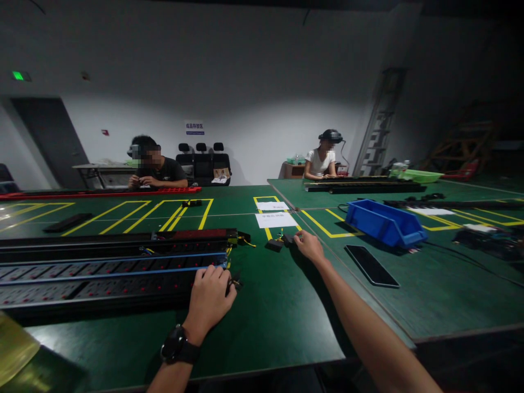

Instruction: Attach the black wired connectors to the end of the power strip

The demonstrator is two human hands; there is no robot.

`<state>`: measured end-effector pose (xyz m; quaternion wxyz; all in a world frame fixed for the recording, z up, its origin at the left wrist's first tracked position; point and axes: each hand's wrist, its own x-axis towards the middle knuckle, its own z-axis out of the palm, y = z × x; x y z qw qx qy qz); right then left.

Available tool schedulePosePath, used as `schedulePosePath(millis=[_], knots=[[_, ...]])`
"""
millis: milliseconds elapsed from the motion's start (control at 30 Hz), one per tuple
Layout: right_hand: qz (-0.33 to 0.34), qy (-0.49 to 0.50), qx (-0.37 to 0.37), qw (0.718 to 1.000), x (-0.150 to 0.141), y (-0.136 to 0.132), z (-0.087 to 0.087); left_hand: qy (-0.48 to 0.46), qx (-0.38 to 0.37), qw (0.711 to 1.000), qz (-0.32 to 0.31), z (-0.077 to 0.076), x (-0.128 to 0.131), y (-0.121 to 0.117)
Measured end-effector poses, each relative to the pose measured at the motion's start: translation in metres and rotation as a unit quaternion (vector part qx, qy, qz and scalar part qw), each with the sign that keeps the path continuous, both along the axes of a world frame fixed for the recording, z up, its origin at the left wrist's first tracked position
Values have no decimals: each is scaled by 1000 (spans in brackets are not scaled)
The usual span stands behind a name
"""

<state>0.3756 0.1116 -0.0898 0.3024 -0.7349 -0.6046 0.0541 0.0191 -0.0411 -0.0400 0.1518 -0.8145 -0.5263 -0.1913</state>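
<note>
My left hand (210, 300), with a black watch on its wrist, rests at the right end of a long black power strip (102, 284). Its fingers are curled around the strip's end, where short wires stick out. My right hand (309, 245) reaches far forward across the green table (278, 322). Its fingertips pinch a small black part (289, 239) with coloured wires. A second small black part (274, 245) lies just left of it.
More long strips (118, 238) lie behind the near one. Two white paper sheets (275, 219) sit ahead. A blue bin (385, 222) and a dark phone (371, 265) lie to the right. Two people sit at the far tables.
</note>
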Motion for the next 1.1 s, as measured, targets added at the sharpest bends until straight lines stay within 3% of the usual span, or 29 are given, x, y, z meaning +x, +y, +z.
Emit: schedulePosePath(millis=[1100], knots=[[19,-33,-30,999,-2,-3,3,-16,6,1000,-9,-4,-2,1]])
